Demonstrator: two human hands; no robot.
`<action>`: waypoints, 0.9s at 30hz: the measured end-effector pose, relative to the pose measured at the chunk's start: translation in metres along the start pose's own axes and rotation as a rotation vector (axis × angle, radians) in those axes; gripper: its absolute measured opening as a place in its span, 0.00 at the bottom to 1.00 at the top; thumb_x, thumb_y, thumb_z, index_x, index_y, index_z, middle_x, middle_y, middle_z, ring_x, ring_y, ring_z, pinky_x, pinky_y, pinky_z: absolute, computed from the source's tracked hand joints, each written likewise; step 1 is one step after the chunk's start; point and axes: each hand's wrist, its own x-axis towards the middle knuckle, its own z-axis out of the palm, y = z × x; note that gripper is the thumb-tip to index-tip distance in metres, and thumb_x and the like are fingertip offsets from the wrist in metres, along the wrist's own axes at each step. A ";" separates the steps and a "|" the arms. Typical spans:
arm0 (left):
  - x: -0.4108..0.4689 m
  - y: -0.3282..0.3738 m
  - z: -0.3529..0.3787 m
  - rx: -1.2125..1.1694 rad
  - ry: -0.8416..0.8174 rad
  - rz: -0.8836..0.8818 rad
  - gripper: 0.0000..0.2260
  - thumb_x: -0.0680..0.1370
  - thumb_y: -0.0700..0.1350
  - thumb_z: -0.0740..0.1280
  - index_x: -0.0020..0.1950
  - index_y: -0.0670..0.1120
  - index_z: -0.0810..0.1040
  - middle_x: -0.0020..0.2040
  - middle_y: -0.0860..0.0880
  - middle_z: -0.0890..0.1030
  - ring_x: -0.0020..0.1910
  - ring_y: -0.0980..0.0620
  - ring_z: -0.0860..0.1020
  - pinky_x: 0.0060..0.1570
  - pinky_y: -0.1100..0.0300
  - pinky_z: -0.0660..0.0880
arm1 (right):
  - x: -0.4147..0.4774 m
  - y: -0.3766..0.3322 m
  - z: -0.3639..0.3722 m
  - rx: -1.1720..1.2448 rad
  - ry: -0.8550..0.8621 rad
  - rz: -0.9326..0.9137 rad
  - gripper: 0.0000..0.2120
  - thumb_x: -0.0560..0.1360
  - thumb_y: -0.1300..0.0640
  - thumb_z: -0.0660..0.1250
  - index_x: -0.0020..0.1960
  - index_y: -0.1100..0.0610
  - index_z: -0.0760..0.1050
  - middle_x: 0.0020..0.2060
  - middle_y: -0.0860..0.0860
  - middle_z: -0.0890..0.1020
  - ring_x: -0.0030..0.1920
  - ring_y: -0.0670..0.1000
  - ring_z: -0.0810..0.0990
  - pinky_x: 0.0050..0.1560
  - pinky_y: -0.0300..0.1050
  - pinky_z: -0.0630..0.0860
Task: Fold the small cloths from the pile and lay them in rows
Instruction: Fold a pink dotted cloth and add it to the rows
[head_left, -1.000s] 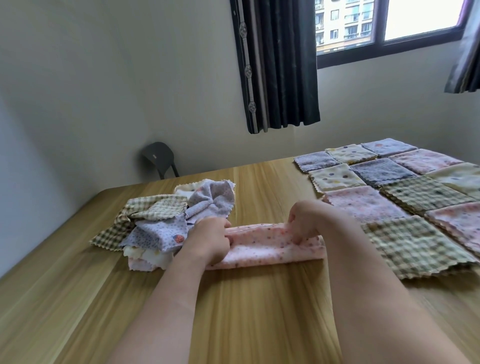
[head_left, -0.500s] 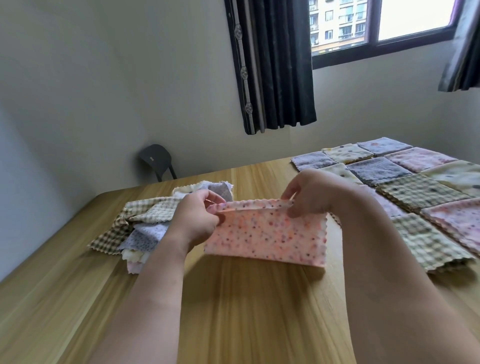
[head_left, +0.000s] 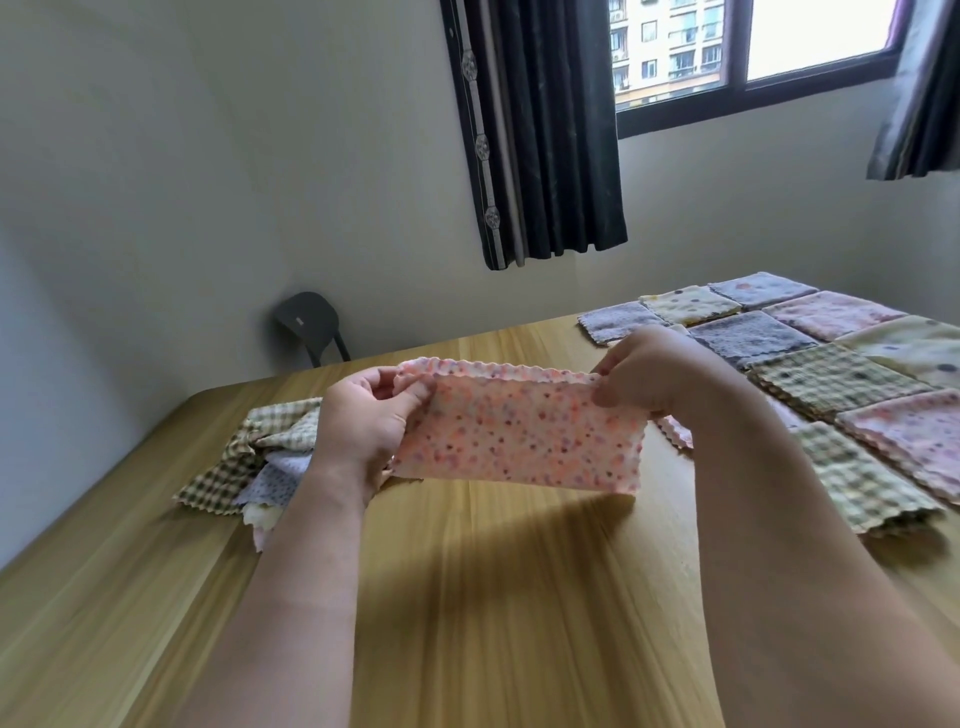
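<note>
Above the wooden table (head_left: 493, 597), a pink spotted cloth (head_left: 519, 441), doubled into a long strip, hangs by its 2 upper corners. The left hand (head_left: 363, 421) pinches the left corner between thumb and fingers, and the right hand (head_left: 649, 369) pinches the right corner. Behind the left hand lies the pile (head_left: 260, 457) of loose cloths, while folded squares (head_left: 841, 379) lie in rows on the right, edges touching, and a dark chair (head_left: 309, 325) stands by the far wall, left of a black curtain (head_left: 550, 130).
</note>
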 end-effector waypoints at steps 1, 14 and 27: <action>0.000 0.000 0.000 -0.024 0.016 -0.011 0.11 0.73 0.44 0.78 0.53 0.43 0.84 0.48 0.45 0.86 0.45 0.50 0.84 0.39 0.58 0.81 | 0.002 0.002 0.002 0.079 0.020 0.023 0.08 0.73 0.61 0.75 0.51 0.61 0.85 0.46 0.57 0.86 0.48 0.57 0.86 0.50 0.55 0.85; 0.001 0.004 0.000 -0.140 0.168 -0.035 0.09 0.73 0.51 0.77 0.44 0.47 0.84 0.45 0.48 0.85 0.45 0.49 0.81 0.35 0.59 0.78 | 0.011 0.014 0.017 0.785 0.068 0.033 0.03 0.77 0.63 0.72 0.51 0.61 0.81 0.47 0.56 0.86 0.48 0.54 0.86 0.51 0.53 0.83; -0.004 0.002 0.005 -0.108 0.159 -0.011 0.05 0.79 0.46 0.72 0.44 0.48 0.83 0.46 0.49 0.83 0.45 0.51 0.80 0.26 0.66 0.76 | 0.004 0.011 0.011 0.875 0.097 -0.023 0.11 0.76 0.52 0.75 0.48 0.61 0.82 0.46 0.57 0.87 0.50 0.59 0.86 0.55 0.62 0.82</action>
